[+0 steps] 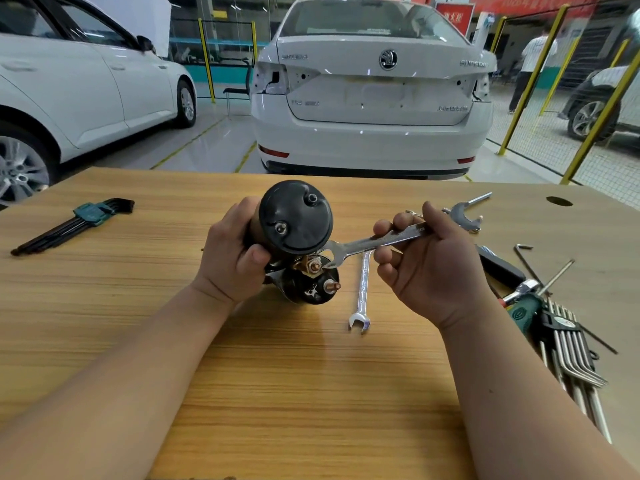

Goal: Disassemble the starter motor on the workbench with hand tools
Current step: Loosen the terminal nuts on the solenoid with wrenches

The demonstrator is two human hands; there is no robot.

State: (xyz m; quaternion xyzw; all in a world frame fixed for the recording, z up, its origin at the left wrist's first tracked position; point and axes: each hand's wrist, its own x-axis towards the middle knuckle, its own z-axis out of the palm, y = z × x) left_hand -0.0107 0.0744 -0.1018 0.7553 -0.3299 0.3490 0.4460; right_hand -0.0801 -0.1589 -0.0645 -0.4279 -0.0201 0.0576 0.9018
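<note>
Grips black cylindrical starter motor [294, 216] in left hand [232, 258], frame centre; holds silver open-end spanner [367, 242] in right hand [429, 268], head at terminal nut [315, 265].

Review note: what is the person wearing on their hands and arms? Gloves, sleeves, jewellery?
Nothing worn shows. The left hand and right hand are ungloved, no rings or watch visible; both forearms are bare to the frame's edge, no sleeve in view.
</note>
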